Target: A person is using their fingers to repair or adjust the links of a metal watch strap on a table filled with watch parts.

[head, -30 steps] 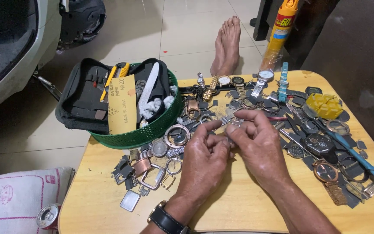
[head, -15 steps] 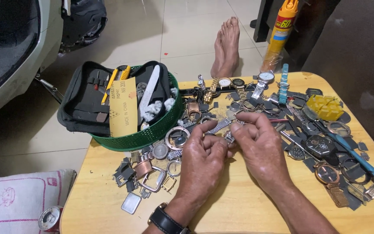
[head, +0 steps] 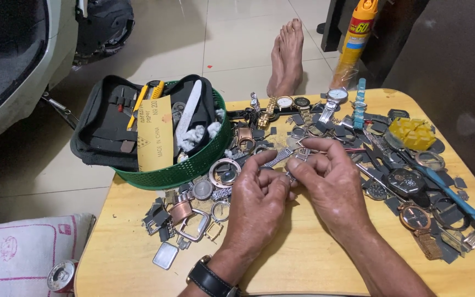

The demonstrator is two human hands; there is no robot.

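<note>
At the middle of the round wooden table (head: 303, 258), a metal watch bracelet (head: 277, 158) is held between the two hands, just above the tabletop. The left hand (head: 257, 201) is closed around the bracelet's nearer part, with the thumb and forefinger pinched on it, and a black wristwatch (head: 209, 279) is worn on this wrist. The right hand (head: 331, 184) is bent over the other end, its fingertips (head: 295, 165) pressed together on a small part of the bracelet; what exactly is gripped there cannot be told, because the piece is small and partly hidden by the fingers. Around the hands, many watch cases, bezels and straps are spread over the table. To the left of the hands a green plastic basket (head: 188, 170) is placed on the table edge, and in it a black tool pouch (head: 105, 124), a sheet of sandpaper (head: 155, 135) and a white strip (head: 188, 110) are seen. At the far side a row of complete watches (head: 285, 103) is laid. To the right, a yellow block (head: 412, 132) and a blue-handled tool (head: 457, 201) are lying among the parts. Beyond the table a bare foot (head: 287, 55) is rested on the tiled floor, and an orange spray can (head: 354, 41) is standing near it
</note>
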